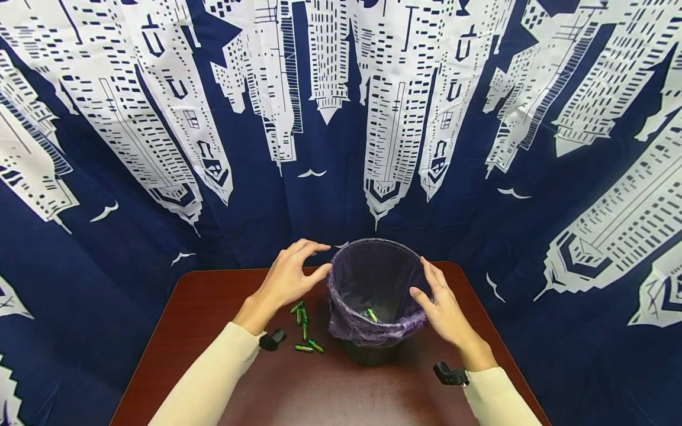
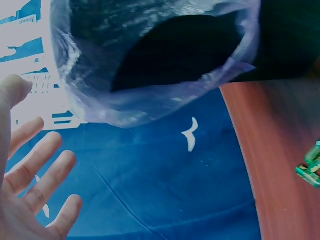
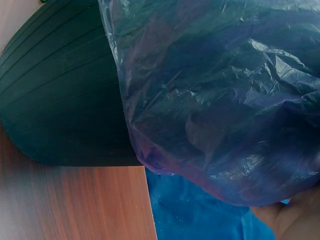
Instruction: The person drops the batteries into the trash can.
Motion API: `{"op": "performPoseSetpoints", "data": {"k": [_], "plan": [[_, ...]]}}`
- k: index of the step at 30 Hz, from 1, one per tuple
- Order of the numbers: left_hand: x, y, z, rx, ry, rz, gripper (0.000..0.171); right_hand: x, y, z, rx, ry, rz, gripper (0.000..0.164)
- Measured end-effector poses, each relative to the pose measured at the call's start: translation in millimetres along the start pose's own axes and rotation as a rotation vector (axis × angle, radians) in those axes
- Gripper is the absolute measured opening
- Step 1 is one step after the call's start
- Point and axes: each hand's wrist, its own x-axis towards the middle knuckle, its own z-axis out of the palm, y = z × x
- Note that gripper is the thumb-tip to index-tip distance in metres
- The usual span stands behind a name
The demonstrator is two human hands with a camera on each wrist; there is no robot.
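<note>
A dark round trash bin (image 1: 367, 354) stands on the table, lined with a purple translucent bag (image 1: 367, 334) folded over its rim. My left hand (image 1: 290, 275) is at the bin's left side, fingers spread and holding nothing; in the left wrist view this hand (image 2: 37, 185) is apart from the bag. On the right side, my right hand (image 1: 444, 307) lies along the rim with fingers extended, fingertips right at the bag's edge. Only part of the right hand (image 3: 295, 217) shows in the right wrist view. One green-and-yellow battery (image 1: 372, 315) lies inside the bin.
Several green batteries (image 1: 304, 348) lie loose on the brown table (image 1: 213, 319), left of the bin. Behind the table hangs a navy curtain (image 1: 319, 201) printed with white buildings. A black camera strap sits on each wrist.
</note>
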Motion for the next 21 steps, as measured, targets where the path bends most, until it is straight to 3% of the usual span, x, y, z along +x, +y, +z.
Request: {"op": "performPoseSetpoints", "data": {"k": [10,21], "plan": [[-33.1,-22.0,9.6,-0.042,0.0,-0.07,0.045,0,0,-2,-0.003,0.008,-0.004,0.082],[-72.2,-47.9,26.1,0.003,-0.017,-0.12,0.044,-1,0,0,0.0,0.007,-0.007,0.082]]}}
